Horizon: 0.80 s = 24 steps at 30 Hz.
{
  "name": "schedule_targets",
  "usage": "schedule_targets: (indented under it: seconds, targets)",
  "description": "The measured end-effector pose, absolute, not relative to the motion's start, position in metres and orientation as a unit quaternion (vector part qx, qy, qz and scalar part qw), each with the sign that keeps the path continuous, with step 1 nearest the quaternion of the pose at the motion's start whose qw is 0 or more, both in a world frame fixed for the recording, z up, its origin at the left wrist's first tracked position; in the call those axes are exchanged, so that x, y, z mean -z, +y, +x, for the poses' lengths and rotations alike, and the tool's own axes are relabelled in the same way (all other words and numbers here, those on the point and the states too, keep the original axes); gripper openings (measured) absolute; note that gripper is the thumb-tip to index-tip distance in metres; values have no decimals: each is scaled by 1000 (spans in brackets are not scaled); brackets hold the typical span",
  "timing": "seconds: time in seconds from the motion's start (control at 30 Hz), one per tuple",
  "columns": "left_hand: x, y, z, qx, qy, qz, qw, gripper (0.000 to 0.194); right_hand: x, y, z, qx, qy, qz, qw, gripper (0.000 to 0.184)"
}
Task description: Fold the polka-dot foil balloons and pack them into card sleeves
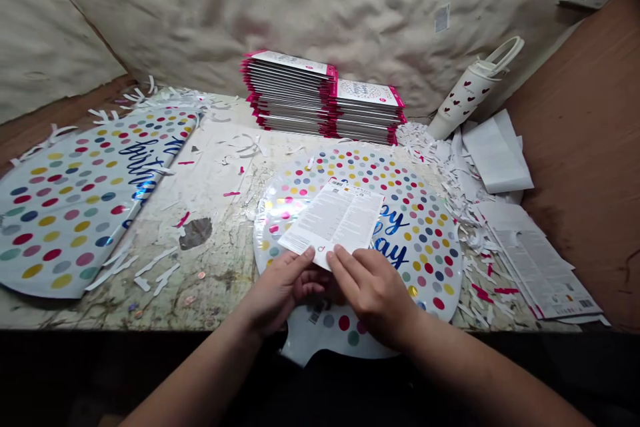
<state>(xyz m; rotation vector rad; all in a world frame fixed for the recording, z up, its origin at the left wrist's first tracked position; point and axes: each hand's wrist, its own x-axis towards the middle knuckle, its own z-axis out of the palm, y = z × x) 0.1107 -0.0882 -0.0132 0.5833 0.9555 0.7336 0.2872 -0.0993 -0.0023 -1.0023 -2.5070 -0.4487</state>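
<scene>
A white printed card (345, 217) with rows of small text is held at its near edge by both hands, above a flat foil balloon (430, 227). My left hand (285, 287) pinches the card's near left corner between thumb and fingers. My right hand (373, 287) is closed on the near right part, fingers lying over its edge. The balloon under them is white with coloured dots and blue lettering, and its tail hangs toward the table's front edge. Part of the lettering is hidden by the card and my right hand.
Folded dotted balloons (70, 213) lie on the left. Two stacks of pink-edged packets (295, 97) stand at the back. A white tumbler with hearts (467, 97) leans at the right, near paper shreds (445, 173) and printed cards (540, 260). Paper scraps litter the worn table (215, 280).
</scene>
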Motion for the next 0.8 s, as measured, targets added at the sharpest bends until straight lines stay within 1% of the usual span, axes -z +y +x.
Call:
schedule_targets:
  seconds: [0.07, 0.13, 0.23, 0.3, 0.33, 0.37, 0.43, 0.5, 0.53, 0.57, 0.63, 0.67, 0.7, 0.73, 0.8]
  targets:
    - [15, -86, 114, -389, 454, 235, 766, 20, 4, -105, 285, 150, -885, -349, 269, 26]
    - [14, -85, 117, -400, 468, 210, 759, 14, 8, -110, 284, 138, -869, -363, 306, 24]
    - [12, -86, 121, -420, 445, 103, 784, 4, 14, -113, 284, 127, -860, -381, 314, 25]
    - [12, -88, 122, -428, 413, 47, 802, 4, 14, -114, 286, 115, -863, -381, 312, 26]
    - [13, -89, 122, -433, 405, 52, 804, 6, 13, -114, 288, 94, -865, -379, 314, 26]
    - [14, -90, 122, -440, 406, 83, 797, 8, 11, -113, 290, 55, -867, -380, 317, 26]
    - [15, -91, 120, -447, 428, 188, 763, 14, 7, -111, 291, -72, -854, -399, 327, 29]
    - [16, -93, 119, -441, 457, 287, 717, 21, 4, -106, 287, -199, -804, -441, 345, 38]
    - [17, -94, 119, -432, 468, 322, 701, 24, 3, -103, 284, -241, -776, -462, 357, 36]
    - [17, -94, 119, -424, 474, 347, 689, 26, 2, -100, 281, -266, -752, -477, 370, 29]
    - [17, -95, 119, -422, 479, 370, 675, 27, -1, -94, 277, -298, -727, -475, 397, 8]
    - [17, -94, 119, -425, 479, 371, 672, 28, -3, -92, 277, -321, -724, -459, 403, 7]
    - [16, -93, 119, -430, 479, 367, 671, 28, -7, -91, 281, -350, -727, -436, 398, 11]
    - [15, -92, 118, -436, 483, 360, 669, 28, -10, -91, 286, -385, -740, -407, 373, 14]
    - [12, -87, 117, -439, 498, 345, 664, 26, -18, -92, 302, -421, -778, -372, 281, 20]
